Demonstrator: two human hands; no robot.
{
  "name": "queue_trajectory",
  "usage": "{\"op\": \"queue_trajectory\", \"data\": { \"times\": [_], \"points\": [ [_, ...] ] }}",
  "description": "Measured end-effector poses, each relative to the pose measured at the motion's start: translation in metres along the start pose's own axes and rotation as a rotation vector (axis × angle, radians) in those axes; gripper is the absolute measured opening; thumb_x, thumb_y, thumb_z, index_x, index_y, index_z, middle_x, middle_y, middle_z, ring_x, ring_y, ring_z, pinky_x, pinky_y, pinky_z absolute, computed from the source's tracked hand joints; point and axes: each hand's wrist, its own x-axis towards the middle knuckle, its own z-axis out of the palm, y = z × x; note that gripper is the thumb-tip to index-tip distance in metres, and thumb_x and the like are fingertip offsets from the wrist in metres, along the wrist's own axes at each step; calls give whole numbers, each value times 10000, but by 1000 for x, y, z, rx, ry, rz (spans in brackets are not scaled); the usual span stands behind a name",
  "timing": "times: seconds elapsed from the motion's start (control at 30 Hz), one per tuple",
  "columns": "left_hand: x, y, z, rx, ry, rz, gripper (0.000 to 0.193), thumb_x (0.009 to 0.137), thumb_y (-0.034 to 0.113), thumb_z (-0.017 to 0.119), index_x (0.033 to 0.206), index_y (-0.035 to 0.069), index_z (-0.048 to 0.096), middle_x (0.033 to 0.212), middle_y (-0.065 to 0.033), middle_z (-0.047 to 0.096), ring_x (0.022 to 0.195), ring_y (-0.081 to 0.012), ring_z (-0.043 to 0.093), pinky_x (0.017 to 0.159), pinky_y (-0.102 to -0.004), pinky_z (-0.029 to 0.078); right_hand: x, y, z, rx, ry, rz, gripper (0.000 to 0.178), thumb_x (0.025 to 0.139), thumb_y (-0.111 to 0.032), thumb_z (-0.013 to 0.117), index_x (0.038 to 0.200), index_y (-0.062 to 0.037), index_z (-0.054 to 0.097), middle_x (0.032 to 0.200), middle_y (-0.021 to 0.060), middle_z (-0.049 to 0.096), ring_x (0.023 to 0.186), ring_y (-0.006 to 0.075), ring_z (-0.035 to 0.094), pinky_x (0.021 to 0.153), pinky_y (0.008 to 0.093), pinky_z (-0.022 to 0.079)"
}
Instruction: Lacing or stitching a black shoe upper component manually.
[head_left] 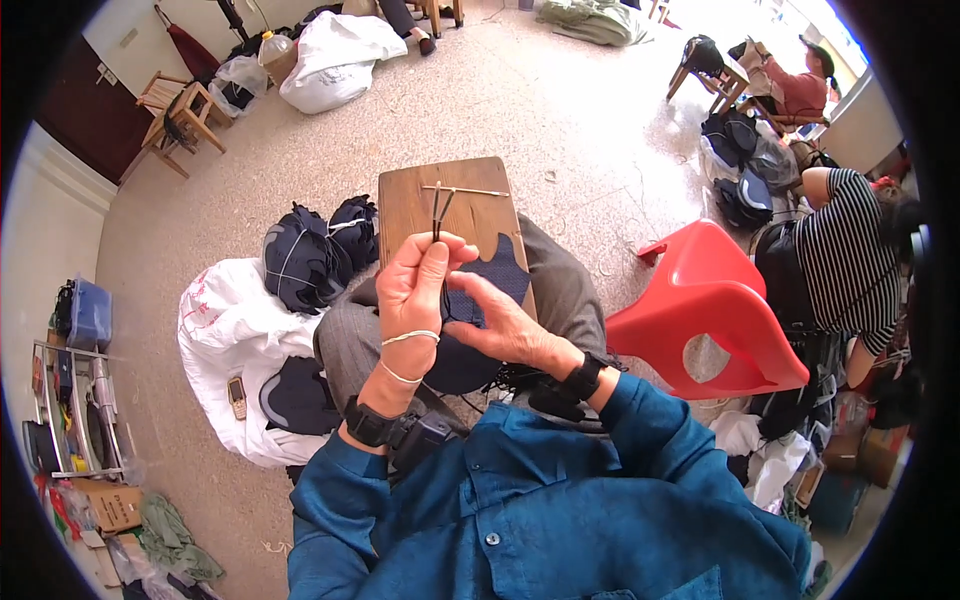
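Left hand [412,290] in a clenched grip pinches dark cord [438,212]; right hand [500,325] grasps navy fabric piece [480,290], partly hidden behind both. White bag [225,330] with red print lies left.

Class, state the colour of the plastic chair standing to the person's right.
The plastic chair is bright red, seen best in the head view, right of the wooden board.

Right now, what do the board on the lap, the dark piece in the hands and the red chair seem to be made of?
The board looks like brown wood, matte, with visible grain. The dark piece, pinched by the left hand and touched by the right hand, seems a navy knitted or mesh fabric with a dull texture. The red chair looks like moulded plastic, smooth and slightly glossy.
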Motion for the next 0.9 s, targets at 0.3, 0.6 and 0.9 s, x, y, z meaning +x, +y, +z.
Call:
{"op": "queue_trajectory", "data": {
  "times": [0.3,0.6,0.9],
  "points": [
    [-18,-81,-67,609,105,68,460,924,208,730,1282,-30,565,1209,-148,642,1140,-241,614,1020,-359,454,26,-14,-2,242,92,168,152,1033,-83,482,990,15,590,853,48,626,841,111,591,791,268,493],
    [-51,-114,-66,1444,-64,10,1010,777,501,780,1492,-44,319,1596,-211,270,1508,-372,184,1190,-598,122,50,-20,-8,447,98,232,219,1054,-143,480,966,18,599,835,43,635,816,109,592,778,256,494],
    [-57,-113,-69,1447,-79,-3,995,788,514,767,1492,-32,323,1609,-204,252,1518,-361,160,1191,-605,103,76,-44,-29,484,126,224,232,1075,-213,464,1037,-34,607,885,24,652,849,95,604,815,245,477]
  ]
}}
